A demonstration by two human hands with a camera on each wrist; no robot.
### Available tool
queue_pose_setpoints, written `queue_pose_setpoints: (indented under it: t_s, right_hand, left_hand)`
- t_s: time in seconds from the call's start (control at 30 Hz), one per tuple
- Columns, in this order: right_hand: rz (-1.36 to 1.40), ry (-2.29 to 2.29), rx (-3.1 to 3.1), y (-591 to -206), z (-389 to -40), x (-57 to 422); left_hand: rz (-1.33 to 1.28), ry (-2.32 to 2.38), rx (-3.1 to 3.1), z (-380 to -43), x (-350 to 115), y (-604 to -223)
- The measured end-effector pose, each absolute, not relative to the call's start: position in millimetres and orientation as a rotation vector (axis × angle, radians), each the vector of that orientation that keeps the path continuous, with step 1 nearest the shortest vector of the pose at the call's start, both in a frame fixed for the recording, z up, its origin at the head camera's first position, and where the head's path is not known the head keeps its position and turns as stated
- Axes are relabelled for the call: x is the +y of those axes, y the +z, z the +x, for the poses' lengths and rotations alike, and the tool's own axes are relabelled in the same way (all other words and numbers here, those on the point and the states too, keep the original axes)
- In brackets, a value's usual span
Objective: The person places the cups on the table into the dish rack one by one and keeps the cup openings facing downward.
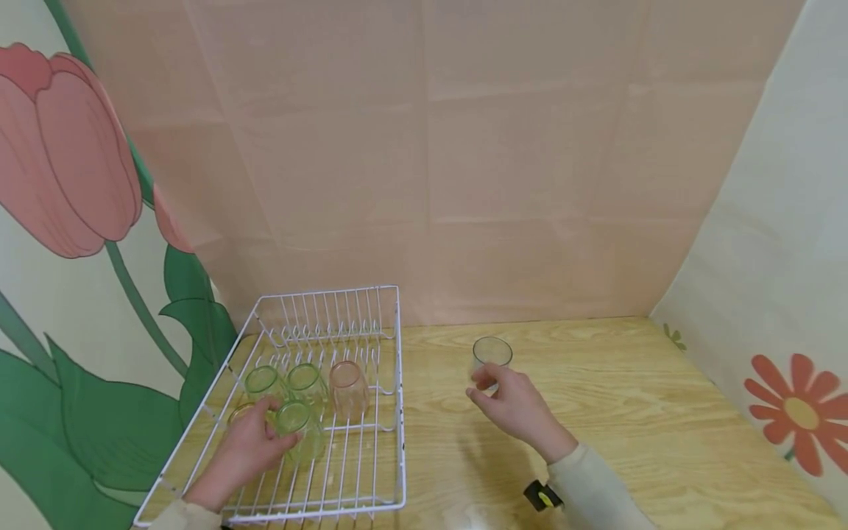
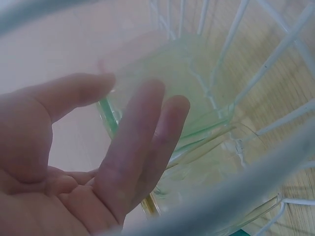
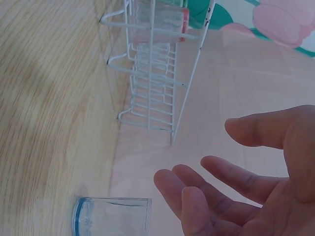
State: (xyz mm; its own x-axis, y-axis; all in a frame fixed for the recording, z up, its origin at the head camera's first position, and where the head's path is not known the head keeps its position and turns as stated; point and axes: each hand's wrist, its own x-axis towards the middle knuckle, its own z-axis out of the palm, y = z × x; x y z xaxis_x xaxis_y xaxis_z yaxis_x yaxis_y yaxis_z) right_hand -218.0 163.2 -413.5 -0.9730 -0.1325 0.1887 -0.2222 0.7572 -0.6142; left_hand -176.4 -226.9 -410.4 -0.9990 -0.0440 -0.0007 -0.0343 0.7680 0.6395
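In the head view my left hand [image 1: 248, 445] is at the near green glass [image 1: 306, 434] in the wire rack, thumb on one side and fingers on the other. The left wrist view shows a gap between thumb and fingers, which look relaxed beside the green glass. Two more green glasses, one of them the left one [image 1: 260, 382], and a pink glass [image 1: 349, 394] stand bottom-up behind it. A yellow glass [image 1: 237, 414] is mostly hidden by the hand. My right hand [image 1: 520, 408] hovers, fingers loosely bent and holding nothing, near an upright clear glass [image 1: 492, 352].
The white wire dish rack [image 1: 402, 442] takes up the left of the wooden table [image 1: 596, 383], with raised sides and plate slots at its back. A pinkish covering [image 1: 464, 184] hangs behind, and flower-printed walls stand at both sides. A small black object [image 1: 543, 495] sits by the right wrist.
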Motion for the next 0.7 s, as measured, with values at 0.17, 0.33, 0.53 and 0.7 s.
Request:
queue_pose_setpoints:
  t_s: [0.17, 0.33, 0.53, 0.7]
  right_hand:
    - [0.272, 1.011, -2.835, -413, -217, 163]
    - [0.274, 1.011, -2.840, -412, -218, 164]
    - [0.262, 1.001, -2.849, -412, -221, 165]
    - [0.229, 0.998, -2.862, -411, -224, 166]
  left_hand:
    - [0.090, -1.098, -2.952, -176, -227, -410]
    - [0.096, -1.136, -2.969, -176, -228, -405]
    - [0.051, -1.082, -2.986, -175, -232, -394]
    - [-0.014, -1.006, -2.982, -171, -231, -393]
